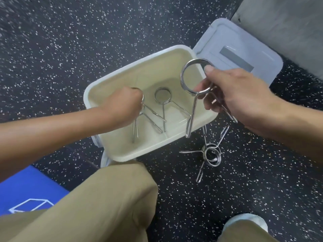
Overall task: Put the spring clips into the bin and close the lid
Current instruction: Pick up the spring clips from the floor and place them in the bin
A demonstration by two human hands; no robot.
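We look down on a dark speckled floor (70,49) that fills most of the frame, with a grey concrete block (288,27) in the upper right corner and a blue mat (29,187) at the lower left. Our knees in tan trousers (97,203) take up the bottom of the frame. In the middle sits the cream bin (111,147) with its white rim, open; its pale grey lid (232,41) hangs back from the bin's upper right edge, inner face up, lying toward the concrete block.

Our left hand (122,103) reaches from the left into the bin, fist clenched around the ring end of a spring clip (150,119) whose two wire legs point down toward the bin floor. Just right of it, a second spring clip (162,96) lies loose on the bin floor, untouched. Our right hand (241,95) comes in from the right above the bin's right edge, thumb and fingers grasping a large-looking clip (194,81) by its coiled ring, one leg hanging over the bin's near right corner.

Lower right of the bin, on the floor, lies a small heap of clips (211,154), their coils stacked and their legs splayed; we cannot tell how many there are
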